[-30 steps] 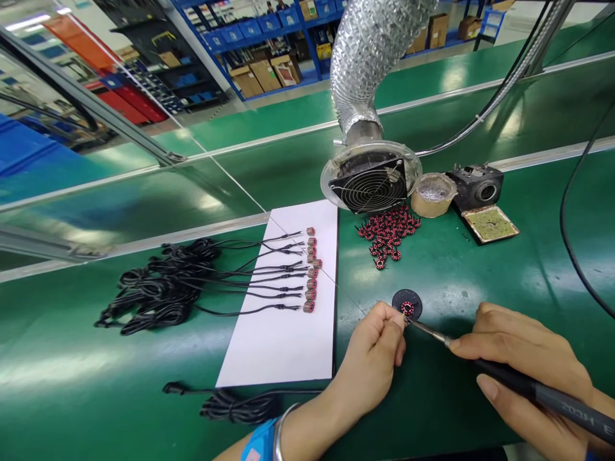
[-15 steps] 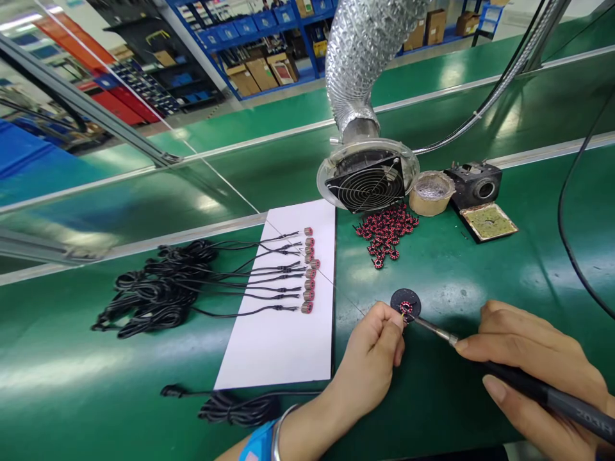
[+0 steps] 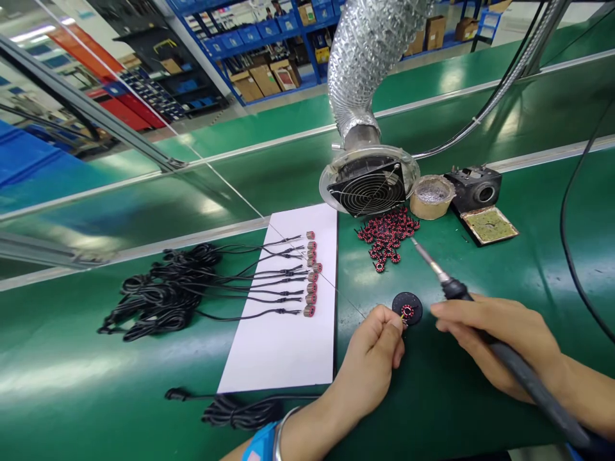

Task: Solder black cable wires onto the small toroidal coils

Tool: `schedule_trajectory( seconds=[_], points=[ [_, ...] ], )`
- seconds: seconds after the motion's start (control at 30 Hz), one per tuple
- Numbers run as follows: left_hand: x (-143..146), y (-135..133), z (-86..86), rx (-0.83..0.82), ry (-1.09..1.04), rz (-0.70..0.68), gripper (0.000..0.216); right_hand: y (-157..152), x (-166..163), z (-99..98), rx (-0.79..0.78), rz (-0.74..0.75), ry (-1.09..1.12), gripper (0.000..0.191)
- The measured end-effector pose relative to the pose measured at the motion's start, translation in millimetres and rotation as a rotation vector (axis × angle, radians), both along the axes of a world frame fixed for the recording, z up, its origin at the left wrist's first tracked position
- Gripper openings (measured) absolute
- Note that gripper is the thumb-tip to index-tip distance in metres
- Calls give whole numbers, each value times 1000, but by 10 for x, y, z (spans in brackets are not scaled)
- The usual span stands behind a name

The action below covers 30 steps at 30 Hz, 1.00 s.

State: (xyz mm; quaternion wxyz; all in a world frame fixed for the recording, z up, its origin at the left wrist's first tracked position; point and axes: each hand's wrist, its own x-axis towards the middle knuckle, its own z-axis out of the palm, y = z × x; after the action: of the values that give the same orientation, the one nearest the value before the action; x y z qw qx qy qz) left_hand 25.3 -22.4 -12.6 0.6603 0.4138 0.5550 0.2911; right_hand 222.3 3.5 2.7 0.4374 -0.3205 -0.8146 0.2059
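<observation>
Where its tip touched the red coil (image 3: 407,311) before, the soldering iron (image 3: 485,332) gripped by the right hand (image 3: 494,342) now points away; the left hand (image 3: 375,365), fingertips pinched, sits just beside the coil on its black disc (image 3: 413,302).

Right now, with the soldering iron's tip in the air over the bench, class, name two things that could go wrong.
1. The soldering iron, held in the right hand, has its tip close to the pile of red coils; a small dip could scorch them.
2. The left hand pinches a thin wire right beside the coil on the black disc; a tip brought down there might burn the fingers.
</observation>
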Motion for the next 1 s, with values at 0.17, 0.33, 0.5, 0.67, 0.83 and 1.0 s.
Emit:
schedule_trajectory(
  seconds=[0.17,0.33,0.5,0.67,0.83,1.0],
  points=[
    [-20,16,-38,-40,-87,35,42,178,-170,-129,-9,117,-113,18],
    [-43,35,-59,-50,-132,-10,46,247,-243,-267,-39,182,-103,19],
    [-65,38,-46,-40,-123,-43,44,236,-204,-256,24,201,-152,26],
    [-77,33,-15,9,-107,-106,43,217,-201,-229,181,210,-186,24],
    [-102,34,81,153,56,-153,38,174,-208,-224,219,146,-204,23],
    [-97,45,33,126,73,-111,37,99,-225,-277,99,75,-126,26]
  ],
)
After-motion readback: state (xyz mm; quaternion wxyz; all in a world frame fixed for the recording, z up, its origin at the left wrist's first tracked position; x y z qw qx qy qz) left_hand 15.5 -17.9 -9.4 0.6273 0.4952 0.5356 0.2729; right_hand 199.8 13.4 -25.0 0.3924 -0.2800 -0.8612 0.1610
